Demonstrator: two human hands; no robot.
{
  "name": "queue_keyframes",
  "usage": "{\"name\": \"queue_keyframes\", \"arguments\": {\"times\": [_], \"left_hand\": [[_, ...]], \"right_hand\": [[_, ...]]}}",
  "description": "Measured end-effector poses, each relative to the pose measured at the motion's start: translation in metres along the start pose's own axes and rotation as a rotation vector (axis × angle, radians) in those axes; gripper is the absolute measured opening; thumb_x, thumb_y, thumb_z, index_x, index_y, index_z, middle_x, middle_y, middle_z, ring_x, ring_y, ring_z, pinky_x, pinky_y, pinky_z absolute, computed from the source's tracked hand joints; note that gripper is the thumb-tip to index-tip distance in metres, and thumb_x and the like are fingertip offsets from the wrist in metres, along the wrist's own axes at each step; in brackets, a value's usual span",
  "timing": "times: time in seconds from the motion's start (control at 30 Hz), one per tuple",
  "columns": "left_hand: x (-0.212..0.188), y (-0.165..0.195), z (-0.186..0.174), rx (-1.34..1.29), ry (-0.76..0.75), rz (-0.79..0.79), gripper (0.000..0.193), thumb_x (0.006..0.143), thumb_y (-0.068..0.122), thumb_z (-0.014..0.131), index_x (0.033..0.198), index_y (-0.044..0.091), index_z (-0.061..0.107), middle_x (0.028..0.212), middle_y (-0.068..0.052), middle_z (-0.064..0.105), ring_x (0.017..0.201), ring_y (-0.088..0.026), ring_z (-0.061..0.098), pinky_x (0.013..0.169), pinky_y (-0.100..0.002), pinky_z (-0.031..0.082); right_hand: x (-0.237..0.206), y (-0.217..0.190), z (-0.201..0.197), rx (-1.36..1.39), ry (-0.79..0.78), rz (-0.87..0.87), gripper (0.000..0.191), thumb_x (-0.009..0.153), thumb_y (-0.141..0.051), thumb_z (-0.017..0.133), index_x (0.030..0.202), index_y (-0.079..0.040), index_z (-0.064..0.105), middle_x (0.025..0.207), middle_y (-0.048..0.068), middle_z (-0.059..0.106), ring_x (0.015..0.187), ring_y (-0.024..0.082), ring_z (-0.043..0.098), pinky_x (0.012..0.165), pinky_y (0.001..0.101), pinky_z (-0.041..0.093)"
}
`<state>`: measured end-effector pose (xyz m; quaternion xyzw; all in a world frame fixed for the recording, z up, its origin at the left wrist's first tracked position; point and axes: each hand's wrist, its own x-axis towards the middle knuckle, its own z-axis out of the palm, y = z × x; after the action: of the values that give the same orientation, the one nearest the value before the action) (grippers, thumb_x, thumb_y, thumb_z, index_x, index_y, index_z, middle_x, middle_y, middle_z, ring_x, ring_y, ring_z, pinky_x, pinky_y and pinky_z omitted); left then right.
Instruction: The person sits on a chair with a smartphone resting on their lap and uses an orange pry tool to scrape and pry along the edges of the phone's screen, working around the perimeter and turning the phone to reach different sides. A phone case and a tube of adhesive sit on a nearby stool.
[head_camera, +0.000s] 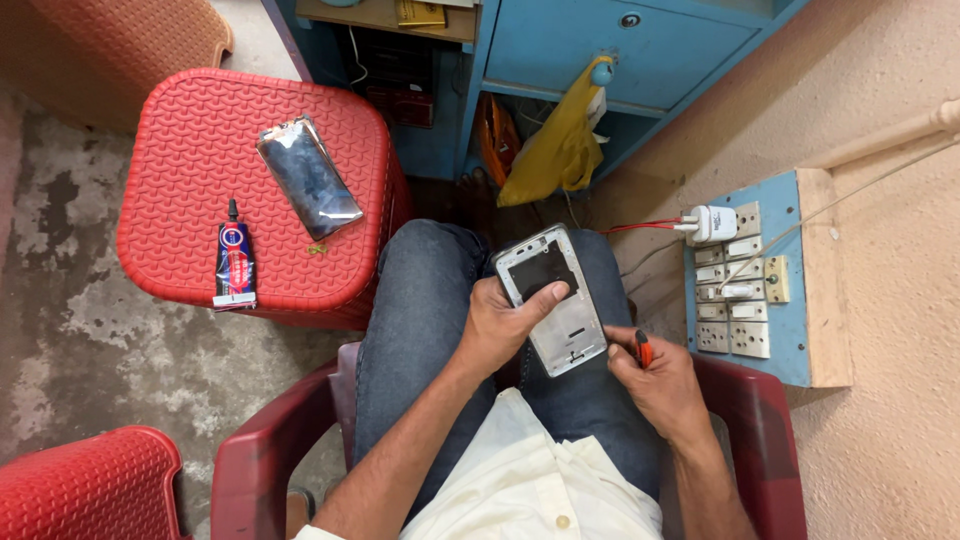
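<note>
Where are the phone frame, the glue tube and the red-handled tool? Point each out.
phone frame (560, 312): head view, on its pale lower half, below the left thumb.
glue tube (235, 264): head view, on the middle of its body.
red-handled tool (644, 349): head view, on the handle showing above the right hand's fingers.

A: Lighting?
B: Even, soft daylight, fairly bright; warm cast on the wall. No hard shadows, only faint shading under the red stool.
A: Glare?
B: Mild sheen on the phone screen panel lying on the stool.
A: Focus, distortion?
B: Sharp at centre; slight wide-angle stretch at the edges. No motion blur.
</note>
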<state>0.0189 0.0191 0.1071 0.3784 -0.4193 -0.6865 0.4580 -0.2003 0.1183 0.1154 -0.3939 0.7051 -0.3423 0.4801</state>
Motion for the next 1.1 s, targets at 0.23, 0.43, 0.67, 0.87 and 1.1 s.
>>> {"name": "queue_keyframes", "arguments": {"times": [0.23,0.43,0.67,0.87,1.1], "left_hand": [[-0.005,0.013,0.010,0.103,0.006,0.127,0.022,0.094,0.019,0.077,0.103,0.000,0.077,0.088,-0.004,0.079,0.080,-0.008,0.072,0.071,-0.024,0.060],[-0.012,0.028,0.019,0.224,0.023,0.235,0.017,0.094,0.014,0.076,0.104,-0.001,0.075,0.088,-0.006,0.080,0.078,-0.007,0.073,0.070,-0.024,0.060],[-0.021,0.038,0.030,0.314,0.052,0.342,0.015,0.094,0.012,0.076,0.101,-0.001,0.074,0.086,-0.008,0.077,0.075,-0.011,0.074,0.067,-0.027,0.059],[-0.024,0.039,0.032,0.331,0.029,0.352,0.013,0.094,0.012,0.076,0.100,0.000,0.074,0.084,-0.009,0.075,0.072,-0.013,0.074,0.063,-0.027,0.057],[-0.019,0.032,0.028,0.283,0.012,0.354,0.015,0.095,0.012,0.076,0.103,0.000,0.075,0.088,-0.007,0.078,0.076,-0.010,0.075,0.068,-0.026,0.059]], "right_hand": [[0.001,-0.005,-0.002,-0.095,0.027,-0.046,0.028,0.093,-0.003,0.067,0.119,0.002,0.075,0.080,-0.007,0.065,0.069,0.000,0.052,0.061,0.0179,0.043],[-0.002,-0.016,0.004,-0.252,0.080,-0.195,0.024,0.090,-0.004,0.069,0.113,0.002,0.075,0.078,-0.004,0.067,0.068,0.001,0.053,0.059,0.0202,0.045],[-0.004,-0.028,0.010,-0.332,0.095,-0.282,0.023,0.087,-0.002,0.068,0.109,0.000,0.075,0.076,0.000,0.065,0.064,0.001,0.050,0.056,0.0210,0.044],[-0.005,-0.025,0.015,-0.272,0.128,-0.270,0.022,0.088,0.001,0.065,0.107,0.001,0.075,0.072,-0.002,0.058,0.062,0.001,0.046,0.054,0.0212,0.041],[-0.004,-0.007,0.011,-0.169,0.089,-0.204,0.022,0.090,0.003,0.062,0.108,0.001,0.076,0.071,-0.008,0.055,0.060,-0.001,0.042,0.052,0.0187,0.036]]}}
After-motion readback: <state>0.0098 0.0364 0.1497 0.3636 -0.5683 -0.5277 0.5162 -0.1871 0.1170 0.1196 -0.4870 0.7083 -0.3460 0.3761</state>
